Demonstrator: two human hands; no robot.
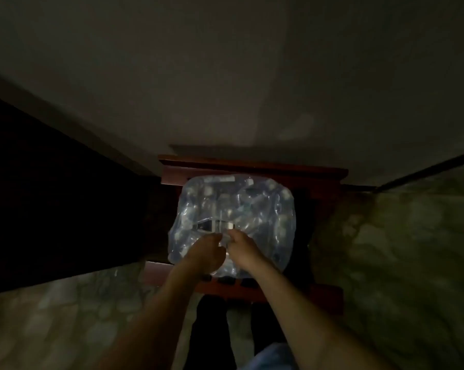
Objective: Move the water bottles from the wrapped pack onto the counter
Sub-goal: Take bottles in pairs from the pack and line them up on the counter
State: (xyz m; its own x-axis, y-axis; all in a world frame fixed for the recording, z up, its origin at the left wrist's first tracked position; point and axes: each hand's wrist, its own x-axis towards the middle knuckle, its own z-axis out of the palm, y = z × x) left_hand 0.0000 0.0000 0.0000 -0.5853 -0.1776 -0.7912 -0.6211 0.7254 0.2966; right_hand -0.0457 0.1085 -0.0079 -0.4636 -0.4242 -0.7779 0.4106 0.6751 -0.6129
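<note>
A pack of water bottles [263, 206] wrapped in clear bluish plastic sits on a dark red wooden stand [252, 168] in the middle of the view. The bottles inside show only as blurred shapes. My left hand [205, 252] and my right hand [243, 245] are side by side on the near part of the pack. Each pinches the plastic wrap near a dark gap [207, 226] in the film. The light is dim, so the finger detail is hard to make out.
A stone-patterned counter surface lies at the left [52, 316] and another at the right [399, 249]. A dark panel [52, 196] fills the left side. A plain wall [225, 76] rises behind the stand. My legs [215, 337] show below.
</note>
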